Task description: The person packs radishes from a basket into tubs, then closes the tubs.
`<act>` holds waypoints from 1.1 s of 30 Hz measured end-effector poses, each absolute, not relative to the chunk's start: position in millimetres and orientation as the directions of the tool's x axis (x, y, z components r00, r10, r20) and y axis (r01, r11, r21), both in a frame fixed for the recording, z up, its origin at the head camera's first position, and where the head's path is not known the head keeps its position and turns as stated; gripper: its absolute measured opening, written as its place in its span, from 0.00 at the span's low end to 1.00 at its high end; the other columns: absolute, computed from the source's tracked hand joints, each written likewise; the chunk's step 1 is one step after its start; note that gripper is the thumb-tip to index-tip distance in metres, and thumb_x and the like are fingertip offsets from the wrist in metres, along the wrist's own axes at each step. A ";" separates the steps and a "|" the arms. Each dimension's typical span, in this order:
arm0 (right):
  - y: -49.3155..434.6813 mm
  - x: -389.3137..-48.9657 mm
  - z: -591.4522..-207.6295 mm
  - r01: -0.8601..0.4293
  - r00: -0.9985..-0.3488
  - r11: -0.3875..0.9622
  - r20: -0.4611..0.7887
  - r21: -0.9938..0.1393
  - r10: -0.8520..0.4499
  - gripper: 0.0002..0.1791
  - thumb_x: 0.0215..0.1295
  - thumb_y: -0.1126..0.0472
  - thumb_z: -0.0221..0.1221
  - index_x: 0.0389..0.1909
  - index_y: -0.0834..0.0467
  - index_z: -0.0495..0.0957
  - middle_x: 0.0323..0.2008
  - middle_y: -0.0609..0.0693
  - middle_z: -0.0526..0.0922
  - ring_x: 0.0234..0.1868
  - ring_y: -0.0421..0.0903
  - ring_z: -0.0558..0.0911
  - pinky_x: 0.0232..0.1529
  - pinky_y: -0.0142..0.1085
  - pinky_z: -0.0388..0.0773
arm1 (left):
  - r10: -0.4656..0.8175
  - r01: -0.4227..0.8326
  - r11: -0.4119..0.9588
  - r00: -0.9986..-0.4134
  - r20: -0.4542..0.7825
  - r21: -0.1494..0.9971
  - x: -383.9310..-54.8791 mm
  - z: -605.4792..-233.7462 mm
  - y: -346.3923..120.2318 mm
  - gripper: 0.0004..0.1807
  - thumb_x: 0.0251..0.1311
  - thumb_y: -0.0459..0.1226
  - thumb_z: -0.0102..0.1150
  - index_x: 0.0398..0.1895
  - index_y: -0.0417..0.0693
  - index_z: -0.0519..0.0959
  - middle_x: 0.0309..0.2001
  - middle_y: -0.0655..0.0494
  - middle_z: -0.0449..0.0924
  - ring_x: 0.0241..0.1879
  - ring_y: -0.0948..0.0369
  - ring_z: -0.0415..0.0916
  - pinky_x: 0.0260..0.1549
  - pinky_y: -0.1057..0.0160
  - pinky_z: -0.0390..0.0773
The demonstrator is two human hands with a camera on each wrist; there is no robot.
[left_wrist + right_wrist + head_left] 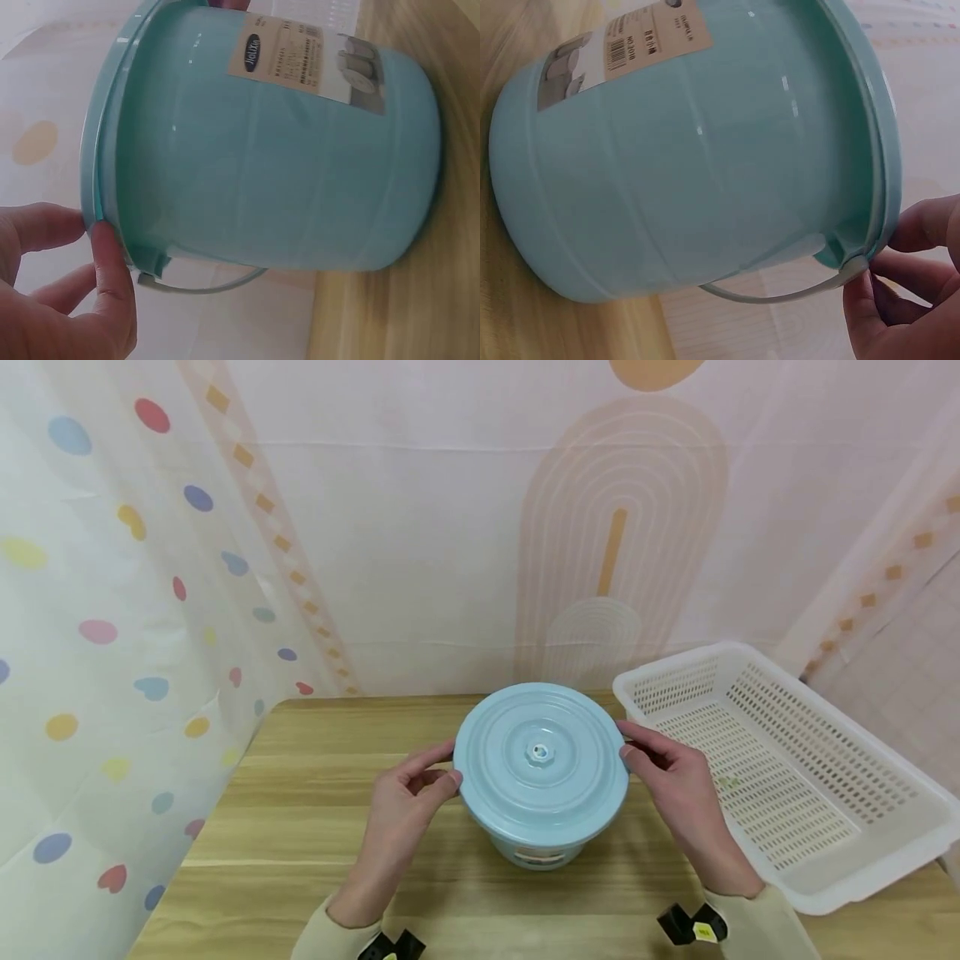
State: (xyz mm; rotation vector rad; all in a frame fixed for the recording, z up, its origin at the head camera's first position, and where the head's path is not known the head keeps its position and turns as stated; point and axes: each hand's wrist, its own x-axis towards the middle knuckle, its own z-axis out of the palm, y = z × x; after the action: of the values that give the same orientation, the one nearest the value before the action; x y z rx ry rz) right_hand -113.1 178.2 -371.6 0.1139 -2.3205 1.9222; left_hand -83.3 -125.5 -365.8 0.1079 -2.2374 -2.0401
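A light-blue plastic bucket (262, 165) stands upright on the wooden table, a paper label (307, 64) on its side. Its round blue lid (542, 802) lies over the top, with a small sticker at the centre. On the left side, my left hand (401, 802) pinches the lid's rim between thumb and fingers. Opposite it, my right hand (678, 785) grips the rim by the right edge, its fingers close to the joint of the bucket's handle (780, 298). That thin handle hangs down behind the bucket. The bucket's inside is hidden by the lid.
To the right, a white slotted plastic basket (832, 693) sits on the table, close to the right hand and forearm. The wooden table (300, 827) ends at a patterned curtain (420, 568) at the back and left.
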 end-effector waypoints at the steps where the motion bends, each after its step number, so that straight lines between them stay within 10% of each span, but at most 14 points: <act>1: 178.4 -113.7 -372.2 -0.132 -0.990 0.188 0.139 -0.973 0.022 0.21 0.76 0.63 0.58 0.65 0.65 0.78 0.62 0.60 0.82 0.53 0.32 0.81 0.51 0.23 0.79 | -0.129 0.014 0.088 -0.991 0.025 0.996 -83.4 -366.7 -125.2 0.20 0.64 0.28 0.65 0.60 0.44 0.84 0.57 0.49 0.82 0.41 0.57 0.83 0.43 0.63 0.86; 15: 183.4 -112.6 -380.7 -0.117 -0.992 0.283 0.125 -0.952 0.011 0.22 0.77 0.56 0.58 0.65 0.61 0.79 0.62 0.56 0.82 0.53 0.31 0.81 0.50 0.22 0.78 | -0.100 0.026 0.061 -0.994 0.032 0.998 -81.5 -374.3 -120.6 0.22 0.65 0.28 0.62 0.63 0.38 0.79 0.58 0.44 0.78 0.38 0.61 0.82 0.39 0.66 0.84; 23: 197.3 -96.8 -381.2 -0.223 -0.974 0.461 0.217 -0.859 -0.068 0.26 0.80 0.49 0.53 0.73 0.54 0.73 0.64 0.53 0.81 0.59 0.42 0.81 0.53 0.22 0.76 | -0.096 0.110 0.248 -0.986 0.137 0.963 -73.7 -379.6 -128.4 0.23 0.73 0.35 0.59 0.69 0.44 0.74 0.62 0.50 0.74 0.54 0.58 0.76 0.47 0.68 0.78; 28: 209.6 -74.4 -367.5 -0.290 -0.954 0.548 0.285 -0.784 -0.097 0.26 0.81 0.51 0.52 0.77 0.43 0.67 0.72 0.52 0.74 0.64 0.57 0.79 0.59 0.47 0.78 | -0.067 0.235 0.439 -0.954 0.292 0.867 -62.2 -375.8 -145.6 0.25 0.77 0.41 0.55 0.73 0.50 0.70 0.68 0.54 0.71 0.64 0.54 0.72 0.55 0.55 0.77; 33: 221.4 -63.8 -356.1 -0.355 -0.925 0.642 0.357 -0.680 -0.133 0.31 0.79 0.54 0.55 0.79 0.38 0.62 0.77 0.46 0.66 0.73 0.61 0.69 0.72 0.38 0.64 | 0.006 0.307 0.622 -0.922 0.388 0.720 -56.7 -372.0 -162.9 0.31 0.76 0.43 0.51 0.79 0.49 0.63 0.78 0.50 0.61 0.75 0.44 0.60 0.65 0.33 0.67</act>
State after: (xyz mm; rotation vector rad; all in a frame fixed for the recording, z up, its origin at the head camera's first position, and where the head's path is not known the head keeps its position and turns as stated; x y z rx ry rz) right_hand -63.8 221.4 -356.1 0.3939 -2.5891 1.1586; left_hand -56.7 -162.9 -372.0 -0.2507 -2.4991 -1.2044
